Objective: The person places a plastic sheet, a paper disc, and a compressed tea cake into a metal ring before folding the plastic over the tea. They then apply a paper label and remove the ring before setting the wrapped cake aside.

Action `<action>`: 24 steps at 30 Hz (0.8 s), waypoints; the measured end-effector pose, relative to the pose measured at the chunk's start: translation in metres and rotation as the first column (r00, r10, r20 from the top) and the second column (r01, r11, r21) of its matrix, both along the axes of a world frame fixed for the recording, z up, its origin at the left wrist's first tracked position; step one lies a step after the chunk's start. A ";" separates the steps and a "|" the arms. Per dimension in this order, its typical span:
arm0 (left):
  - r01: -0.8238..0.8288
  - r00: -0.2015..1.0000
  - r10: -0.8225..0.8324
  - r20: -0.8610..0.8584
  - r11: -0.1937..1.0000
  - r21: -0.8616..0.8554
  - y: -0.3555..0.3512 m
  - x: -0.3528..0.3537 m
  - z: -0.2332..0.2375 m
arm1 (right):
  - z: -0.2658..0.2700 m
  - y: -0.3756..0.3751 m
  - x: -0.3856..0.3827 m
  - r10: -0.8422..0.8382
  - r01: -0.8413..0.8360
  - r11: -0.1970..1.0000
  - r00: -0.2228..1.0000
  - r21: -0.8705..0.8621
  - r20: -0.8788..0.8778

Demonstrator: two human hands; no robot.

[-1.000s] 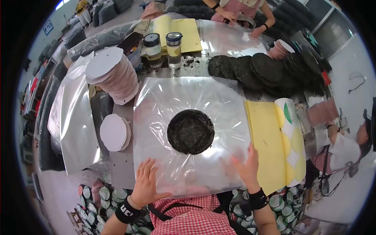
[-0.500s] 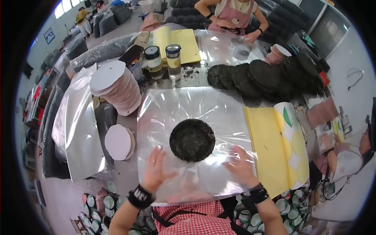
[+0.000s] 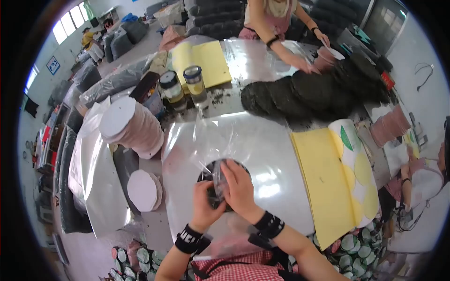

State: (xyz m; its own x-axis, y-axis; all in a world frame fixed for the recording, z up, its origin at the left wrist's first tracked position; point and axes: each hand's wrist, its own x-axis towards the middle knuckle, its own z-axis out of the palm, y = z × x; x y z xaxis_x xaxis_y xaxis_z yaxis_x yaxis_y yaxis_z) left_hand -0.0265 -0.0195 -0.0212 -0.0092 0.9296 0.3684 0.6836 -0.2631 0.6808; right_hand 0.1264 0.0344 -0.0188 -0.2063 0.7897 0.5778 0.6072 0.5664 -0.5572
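Note:
A dark, rough round cake (image 3: 204,177) lies near the middle of a glossy clear plastic film sheet (image 3: 276,206) in front of me. My left hand (image 3: 205,206) is at its near left side, fingers curled in around gathered film. From the right, my right hand (image 3: 241,189) reaches over the cake, its fingers closed on the bunched film (image 3: 218,175) standing up above it. Much of the cake is hidden behind both hands.
Left stand a tall stack of pale discs (image 3: 133,129) and a shorter stack (image 3: 144,190). Two lidded bottles (image 3: 194,84) are behind the film. Yellow sheets (image 3: 316,178) lie right, below a row of dark cakes (image 3: 300,96). A co-worker's hand (image 3: 302,63) is across the table.
My hands have moved inward from either side of the cake and gathered film over it. The co-worker opposite has reached toward the dark cakes. The view has shifted slightly.

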 end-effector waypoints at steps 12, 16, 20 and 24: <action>0.246 0.969 -0.247 -0.030 0.969 -0.027 0.018 0.019 -0.010 | 0.003 0.020 0.047 -0.423 -0.163 0.780 0.575 -0.605 -0.700; 0.109 0.813 -0.022 0.582 0.987 -0.115 0.016 0.018 0.000 | 0.020 0.041 0.002 0.152 -0.214 0.977 0.762 -0.023 -0.630; 0.137 0.940 -0.144 0.308 0.990 0.043 0.015 0.009 0.007 | -0.032 0.015 0.024 0.306 -0.442 0.876 0.820 -0.195 -0.484; -0.067 0.954 0.070 -0.292 0.998 0.019 0.022 0.039 0.000 | 0.010 -0.001 0.010 -0.017 -0.141 0.913 0.925 -0.383 -0.380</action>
